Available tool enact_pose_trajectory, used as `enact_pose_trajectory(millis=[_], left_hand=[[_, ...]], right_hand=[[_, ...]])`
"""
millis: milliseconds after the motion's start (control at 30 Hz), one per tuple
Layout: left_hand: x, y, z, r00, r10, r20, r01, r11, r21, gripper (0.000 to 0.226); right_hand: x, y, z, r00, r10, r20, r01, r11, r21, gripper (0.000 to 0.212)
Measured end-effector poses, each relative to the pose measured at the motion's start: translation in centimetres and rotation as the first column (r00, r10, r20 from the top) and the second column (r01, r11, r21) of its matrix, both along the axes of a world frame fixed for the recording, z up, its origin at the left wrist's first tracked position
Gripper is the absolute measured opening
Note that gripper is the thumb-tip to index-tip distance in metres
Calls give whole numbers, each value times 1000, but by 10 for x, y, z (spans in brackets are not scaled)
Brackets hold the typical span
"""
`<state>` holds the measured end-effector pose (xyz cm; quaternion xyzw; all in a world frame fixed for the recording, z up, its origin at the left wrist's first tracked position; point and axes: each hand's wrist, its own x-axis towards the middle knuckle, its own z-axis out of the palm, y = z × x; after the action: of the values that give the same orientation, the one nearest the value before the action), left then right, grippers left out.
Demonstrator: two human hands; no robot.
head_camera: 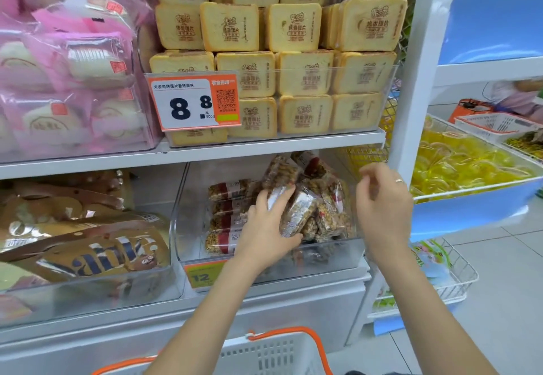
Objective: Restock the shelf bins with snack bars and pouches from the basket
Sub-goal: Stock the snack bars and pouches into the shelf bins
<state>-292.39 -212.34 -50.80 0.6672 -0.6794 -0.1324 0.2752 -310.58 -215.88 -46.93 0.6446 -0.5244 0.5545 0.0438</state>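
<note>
Left hand [266, 225] reached into the clear shelf bin [323, 252], its grip closed on a bunch of snack bars [296, 213], presumably to seat them against the neat rows at left. Right hand [382, 204] hovered beside the bin, fingers loosely curled, holding nothing. Basket [264, 354] sat below, within reach; contents not visible.
</note>
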Motion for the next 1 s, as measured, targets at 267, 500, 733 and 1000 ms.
enact_pose_trajectory(millis=[267, 500, 733, 1000], left_hand=[[1, -13, 8, 814, -36, -579, 94, 993, 71, 80], [-5, -13, -11, 995, -65, 77, 69, 997, -46, 80], [11, -23, 15, 852, -84, -517, 154, 984, 94, 77], [80, -28, -1, 989, 131, -61, -95, 904, 416, 63]], right_hand=[[53, -15, 12, 408, 214, 888, -343, 937, -68, 18], [58, -35, -25, 964, 260, -58, -237, 935, 263, 56], [66, -14, -36, 876, 333, -349, -219, 919, 327, 42], [79, -21, -47, 802, 332, -497, -190, 930, 315, 46]])
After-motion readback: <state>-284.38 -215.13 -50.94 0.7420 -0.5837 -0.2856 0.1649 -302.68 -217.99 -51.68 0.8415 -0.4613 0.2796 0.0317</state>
